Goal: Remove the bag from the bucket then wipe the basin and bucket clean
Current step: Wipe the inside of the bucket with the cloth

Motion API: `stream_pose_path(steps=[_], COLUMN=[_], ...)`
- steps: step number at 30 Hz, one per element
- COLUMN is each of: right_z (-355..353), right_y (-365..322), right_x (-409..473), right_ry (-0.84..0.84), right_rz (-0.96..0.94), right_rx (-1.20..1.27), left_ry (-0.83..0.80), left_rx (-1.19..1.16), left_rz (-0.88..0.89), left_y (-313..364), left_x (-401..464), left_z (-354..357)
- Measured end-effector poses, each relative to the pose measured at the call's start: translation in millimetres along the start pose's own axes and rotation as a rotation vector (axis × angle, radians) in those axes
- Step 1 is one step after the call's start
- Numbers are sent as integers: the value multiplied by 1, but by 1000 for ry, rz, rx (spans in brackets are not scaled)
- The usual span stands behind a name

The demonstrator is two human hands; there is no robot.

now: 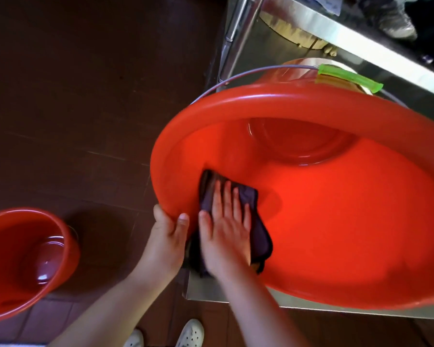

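Two hands are at work on the large red basin (323, 221), which sits tilted on the steel counter (236, 294) with its mouth turned toward the person. The left hand (168, 236) grips the near rim, thumb curled over the lip inside and fingers wrapped around the outside, steadying the tilt. The right hand (226, 234) lies flat with its fingers (227, 196) straight and slightly spread, pressing a dark cloth (258, 236) against the inner wall close to that same rim. So the wiping of the basin is the step in hand. No bag shows anywhere in view, and the red bucket (23, 264) stands on the brown tiled floor (85, 96) to the lower left, well apart from the basin, with nothing but a glossy sheen inside; that suggests the bag is already out, though I cannot tell whether the bucket has been wiped. Behind the basin, another red pail with a wire handle and a green grip (348, 77) is partly hidden. The next move likely calls for sweeping the cloth along the wall and down to the round base, keeping flat pressure while the left hand turns or holds the rim so the basin does not slide off the counter edge. After that, the bucket on the floor would need attention.
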State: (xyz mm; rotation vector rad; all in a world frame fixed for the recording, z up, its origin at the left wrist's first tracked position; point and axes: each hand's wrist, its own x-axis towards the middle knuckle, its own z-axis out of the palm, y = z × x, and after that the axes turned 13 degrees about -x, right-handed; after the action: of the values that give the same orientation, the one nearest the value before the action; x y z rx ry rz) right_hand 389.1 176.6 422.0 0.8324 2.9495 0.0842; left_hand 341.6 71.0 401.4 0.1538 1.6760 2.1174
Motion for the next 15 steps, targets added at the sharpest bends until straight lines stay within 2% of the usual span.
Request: stream_pose_path(steps=[4,9,12,15], right_z=[-1,2,4,8], right_y=[-2,34,71,97], right_x=[-9,48,96,123], right_ry=[5,0,-49,-23], right_rz=[-28,22,108,140], right_rx=[32,16,17,-22], left_ry=[-70,-62,-64,-60], left_rx=[-87,112,284,271], left_rz=[-67,92,247,311], left_y=[15,52,70,72], left_x=[1,11,17,16], left_z=[-5,-12,-10,-2])
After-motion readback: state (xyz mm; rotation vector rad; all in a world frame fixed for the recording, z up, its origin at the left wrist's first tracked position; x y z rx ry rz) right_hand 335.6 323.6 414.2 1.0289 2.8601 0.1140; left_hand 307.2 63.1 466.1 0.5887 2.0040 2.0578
